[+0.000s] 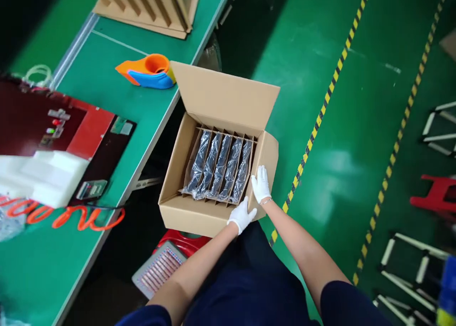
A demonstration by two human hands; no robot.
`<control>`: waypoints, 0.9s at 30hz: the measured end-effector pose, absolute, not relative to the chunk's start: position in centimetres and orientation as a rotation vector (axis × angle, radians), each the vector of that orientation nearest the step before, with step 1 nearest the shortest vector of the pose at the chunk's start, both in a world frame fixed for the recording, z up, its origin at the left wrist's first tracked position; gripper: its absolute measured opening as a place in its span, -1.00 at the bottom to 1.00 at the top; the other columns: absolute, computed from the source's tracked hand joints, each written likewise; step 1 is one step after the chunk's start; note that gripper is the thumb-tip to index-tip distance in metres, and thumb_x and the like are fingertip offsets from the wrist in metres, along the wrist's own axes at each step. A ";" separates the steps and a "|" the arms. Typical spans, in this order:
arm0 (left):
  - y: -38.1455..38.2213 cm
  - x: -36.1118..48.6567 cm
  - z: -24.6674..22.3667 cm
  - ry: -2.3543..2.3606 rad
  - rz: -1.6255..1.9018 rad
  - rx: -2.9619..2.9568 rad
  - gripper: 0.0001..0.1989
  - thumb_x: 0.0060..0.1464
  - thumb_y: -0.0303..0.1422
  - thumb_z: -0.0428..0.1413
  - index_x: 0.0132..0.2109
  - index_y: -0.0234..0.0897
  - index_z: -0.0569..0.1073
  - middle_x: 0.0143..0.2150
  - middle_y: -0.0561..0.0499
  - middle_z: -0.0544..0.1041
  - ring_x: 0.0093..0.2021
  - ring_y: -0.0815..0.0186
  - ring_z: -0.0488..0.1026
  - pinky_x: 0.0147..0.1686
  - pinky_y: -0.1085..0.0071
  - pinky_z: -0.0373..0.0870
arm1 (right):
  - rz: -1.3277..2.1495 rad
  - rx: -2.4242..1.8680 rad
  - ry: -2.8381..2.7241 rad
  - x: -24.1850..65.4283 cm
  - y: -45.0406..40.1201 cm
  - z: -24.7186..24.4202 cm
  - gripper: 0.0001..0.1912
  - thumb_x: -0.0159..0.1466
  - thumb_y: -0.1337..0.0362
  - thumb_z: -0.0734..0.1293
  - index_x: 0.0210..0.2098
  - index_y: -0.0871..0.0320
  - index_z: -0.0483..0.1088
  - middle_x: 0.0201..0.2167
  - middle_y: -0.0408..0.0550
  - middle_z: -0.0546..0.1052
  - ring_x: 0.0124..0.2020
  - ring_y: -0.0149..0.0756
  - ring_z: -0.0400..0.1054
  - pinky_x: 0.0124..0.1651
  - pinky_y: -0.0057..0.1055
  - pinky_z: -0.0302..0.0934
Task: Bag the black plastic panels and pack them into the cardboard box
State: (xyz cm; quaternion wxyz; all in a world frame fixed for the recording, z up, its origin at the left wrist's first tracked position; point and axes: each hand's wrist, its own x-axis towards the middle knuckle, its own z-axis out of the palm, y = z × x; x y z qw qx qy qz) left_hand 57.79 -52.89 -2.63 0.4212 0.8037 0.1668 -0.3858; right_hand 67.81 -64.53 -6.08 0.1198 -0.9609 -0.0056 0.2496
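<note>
An open cardboard box [194, 217] is in front of me, its far flap standing up and the right flap folded outward. Inside, cardboard dividers [249, 172] separate several dark items in clear plastic bags [221, 162], standing side by side. My left hand [242, 216], in a white glove, rests at the box's near right corner, thumb and fingers apart. On the right flap lies my right hand [261, 183], also white-gloved, with its fingers stretched out flat. What supports the box underneath is hidden.
A green workbench [142, 112] runs along the left, carrying an orange and blue tape dispenser [149, 71], cardboard dividers [149, 8], a red machine [92, 136] and a coiled orange hose [71, 217]. Below is a red stool [183, 243]. Striped tape [329, 96] marks the floor.
</note>
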 end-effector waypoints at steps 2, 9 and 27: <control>-53.5 56.6 -2.6 0.453 -1.049 2.038 -0.24 0.12 -0.04 0.25 0.37 -0.28 0.35 0.25 -0.44 0.48 0.20 -0.21 0.50 0.21 -0.13 0.37 | 0.781 -2.895 -0.238 68.8 -66.3 -4.6 -0.32 0.53 0.18 -0.02 0.50 0.50 -0.04 0.51 0.40 -0.07 0.53 0.01 -0.06 0.48 -0.11 0.03; -54.1 58.7 -2.6 0.536 -1.199 2.024 -0.56 0.29 -0.14 0.19 0.21 -0.24 0.45 0.19 -0.16 0.50 0.15 0.06 0.49 0.14 -0.02 0.45 | 1.004 -2.896 -1.380 79.7 -70.5 1.1 -0.30 0.35 0.41 0.30 0.46 0.16 0.18 0.50 0.18 0.07 0.53 0.02 -0.06 0.53 0.05 -0.17; -51.8 52.8 10.4 0.959 -1.221 1.904 -0.69 0.32 -0.27 0.15 0.15 -0.18 0.55 0.03 -0.09 0.65 0.03 0.12 0.59 0.10 0.08 0.51 | 1.567 -1.956 -2.552 85.0 -62.1 10.5 -0.68 0.33 0.14 0.35 -0.07 0.20 0.63 -0.15 0.19 0.65 -0.03 0.04 0.57 -0.07 -0.21 0.43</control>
